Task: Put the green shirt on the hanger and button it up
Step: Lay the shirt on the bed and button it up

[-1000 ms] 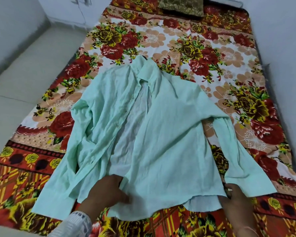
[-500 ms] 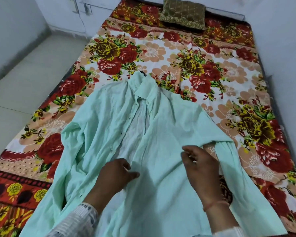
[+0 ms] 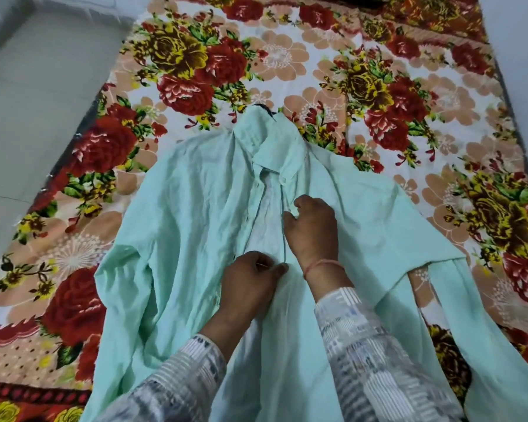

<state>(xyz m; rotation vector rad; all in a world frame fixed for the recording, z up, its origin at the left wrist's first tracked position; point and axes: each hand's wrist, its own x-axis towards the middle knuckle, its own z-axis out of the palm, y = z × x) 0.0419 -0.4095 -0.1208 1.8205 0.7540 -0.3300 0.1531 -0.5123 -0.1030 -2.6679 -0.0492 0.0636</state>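
Observation:
The pale green shirt lies face up on the bed, collar away from me, its front open in a narrow gap that shows the white inside. A black hanger tip pokes out above the collar; the rest of the hanger is hidden inside the shirt. My left hand sits at the left edge of the opening, thumb and curled fingers pinching the cloth. My right hand is just above it on the right front edge, with its fingers curled onto the placket.
The shirt lies on a bed with a floral sheet of red and yellow roses. A grey tiled floor runs along the bed's left side. The shirt's right sleeve trails toward the lower right.
Both hands have moved from the hem up along the shirt's front to the mid-chest opening. The right hand has shifted left onto the placket edge. The view has come closer.

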